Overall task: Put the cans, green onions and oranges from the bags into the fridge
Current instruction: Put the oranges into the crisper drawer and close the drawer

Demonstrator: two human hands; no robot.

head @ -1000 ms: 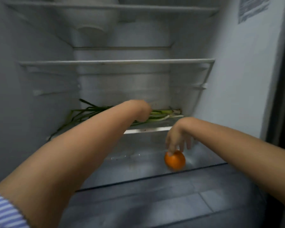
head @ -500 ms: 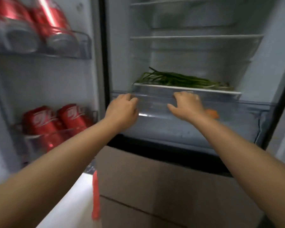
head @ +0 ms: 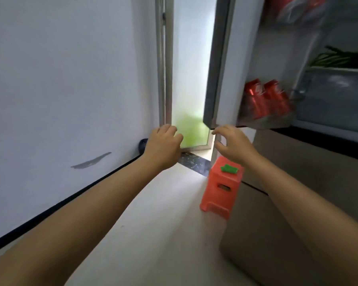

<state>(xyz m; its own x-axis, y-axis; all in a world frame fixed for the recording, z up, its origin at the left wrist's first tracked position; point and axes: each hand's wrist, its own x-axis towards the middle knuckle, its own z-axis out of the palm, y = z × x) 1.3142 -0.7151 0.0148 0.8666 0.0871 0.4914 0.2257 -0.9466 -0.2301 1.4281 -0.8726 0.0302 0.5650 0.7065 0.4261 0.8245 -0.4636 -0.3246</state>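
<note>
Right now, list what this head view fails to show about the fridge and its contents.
- Oranges: none visible; the drawer front is translucent and blurred.
- Upper cans: cut off by the top edge, blurred.
- Green onions: run past the right edge.
- Lower cans: labels smeared by motion.
- Bags: out of frame.

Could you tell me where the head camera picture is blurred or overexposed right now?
Head view: the red cans in the fridge door are smeared by motion blur; the frosted window glows bright; both hands stay fairly sharp; straight edges bow from the wide lens.
</note>
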